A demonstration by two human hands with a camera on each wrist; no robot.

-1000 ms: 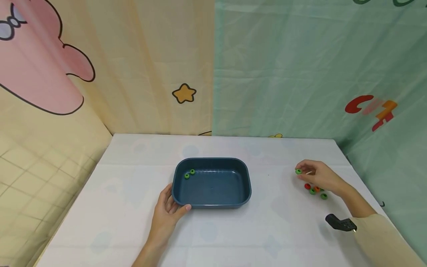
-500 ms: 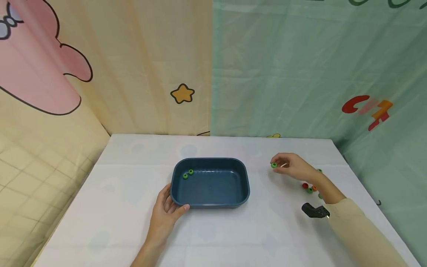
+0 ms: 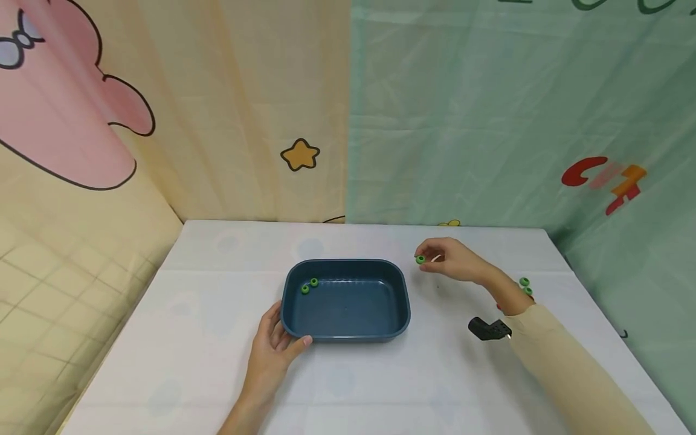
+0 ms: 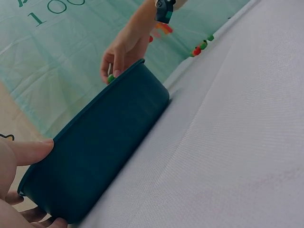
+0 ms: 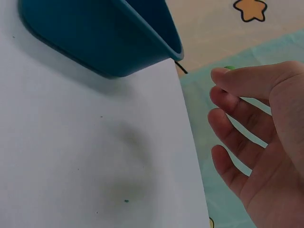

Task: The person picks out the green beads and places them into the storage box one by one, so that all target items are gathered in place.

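A small round green bead with a dark hole (image 3: 420,260) is pinched between the thumb and forefinger of the right hand (image 3: 454,258), which is held just beside the far right corner of a dark blue rectangular tray (image 3: 348,311). The bead is thus placed to the right of the tray's rim, slightly beyond its far edge, and a narrow gap is seen between them in the head view. The tray's long axis is laid left to right across the white cloth-covered surface (image 3: 380,386), so the bead is separated from the tray's inside only by its short right wall. The near left corner of the tray is gripped by the left hand (image 3: 270,350), its thumb laid on the rim; the bead is much nearer to the right one. Two green beads (image 3: 305,289) are held inside the tray, near its far left corner.

More beads, green ones (image 3: 524,281) and a red one (image 3: 498,307) among them, are partly covered by the right forearm and sleeve (image 3: 565,356), so they cannot be counted. In the right wrist view the held bead is reduced to a green sliver behind the thumb; in the left wrist view the tray's inside is hidden by its wall. The bead's height above the surface cannot be judged.
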